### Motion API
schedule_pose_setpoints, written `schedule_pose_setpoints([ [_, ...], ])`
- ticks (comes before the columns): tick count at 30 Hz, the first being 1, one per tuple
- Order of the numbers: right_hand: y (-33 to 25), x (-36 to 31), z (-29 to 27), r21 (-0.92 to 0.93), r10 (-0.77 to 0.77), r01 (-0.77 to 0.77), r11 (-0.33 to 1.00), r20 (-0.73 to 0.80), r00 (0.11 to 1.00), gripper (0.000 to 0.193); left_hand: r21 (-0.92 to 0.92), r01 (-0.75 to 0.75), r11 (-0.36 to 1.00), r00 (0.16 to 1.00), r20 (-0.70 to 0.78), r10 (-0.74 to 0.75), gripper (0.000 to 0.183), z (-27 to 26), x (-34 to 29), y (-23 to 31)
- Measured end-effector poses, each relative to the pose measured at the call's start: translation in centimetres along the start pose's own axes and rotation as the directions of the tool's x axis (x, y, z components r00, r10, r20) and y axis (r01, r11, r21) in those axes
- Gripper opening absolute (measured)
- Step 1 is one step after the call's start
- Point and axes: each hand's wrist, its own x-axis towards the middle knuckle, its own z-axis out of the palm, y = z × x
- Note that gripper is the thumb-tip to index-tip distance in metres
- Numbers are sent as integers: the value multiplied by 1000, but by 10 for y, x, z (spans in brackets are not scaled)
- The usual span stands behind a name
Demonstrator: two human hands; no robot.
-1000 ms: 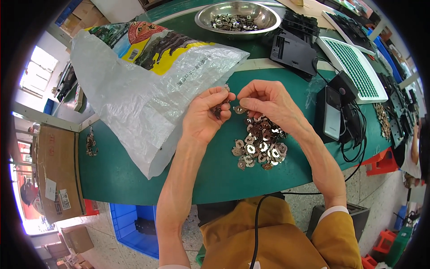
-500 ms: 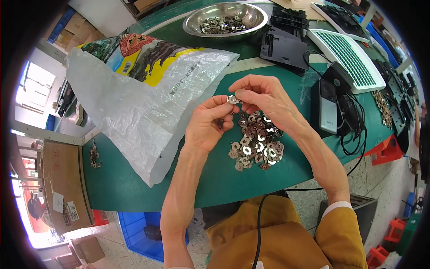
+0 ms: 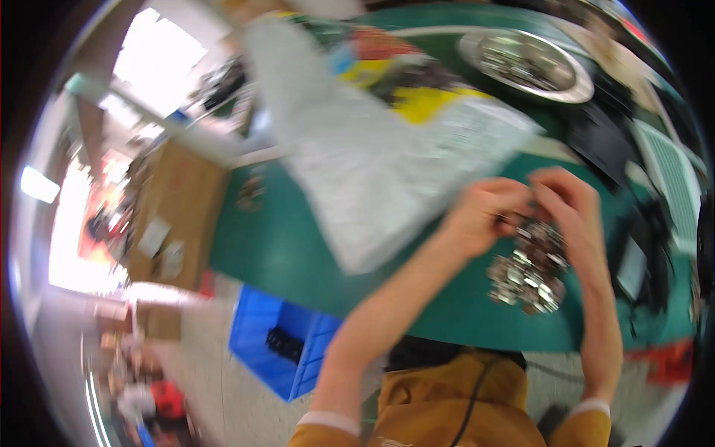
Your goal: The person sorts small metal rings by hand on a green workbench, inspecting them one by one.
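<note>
The picture is blurred by head motion. My left hand (image 3: pixel 482 216) and my right hand (image 3: pixel 567 207) meet fingertip to fingertip above a pile of small metal washers and nuts (image 3: pixel 530 270) on the green table (image 3: pixel 283 246). A small metal piece seems pinched between the fingers of both hands, but the blur hides its shape. A large white plastic bag (image 3: pixel 380 156) with a colourful print lies to the left of my hands.
A metal bowl (image 3: pixel 526 67) holding more small parts stands at the back right. Dark cases and a white grille panel (image 3: pixel 670 179) lie on the right. Below the table edge sit a blue crate (image 3: pixel 279 350) and a cardboard box (image 3: pixel 175 216).
The view has swung to the left and blurred, so the hands and pile now sit at the right of the picture. The hands stay together above the pile.
</note>
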Motion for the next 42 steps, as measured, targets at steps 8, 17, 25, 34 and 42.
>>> schedule_pose_setpoints([
  [8,-4,-11,-1,14,12,-12,1000,-7,1000,16,-14,-84,996,994,-78,83,8,11,1,-5],
  [17,1,-4,-4,18,24,-25,1000,61,998,16,-27,-81,996,995,-55,79,11,10,7,-2],
  [25,6,0,-5,49,36,-38,998,30,999,15,-90,-79,993,993,-93,71,9,10,4,6],
  [34,-1,-8,-2,22,-7,4,1000,104,995,11,-57,-42,997,994,-107,36,8,13,5,-6],
  [42,-9,-9,15,-52,-16,19,998,55,998,8,-100,-18,995,999,-34,15,14,0,4,-5],
])
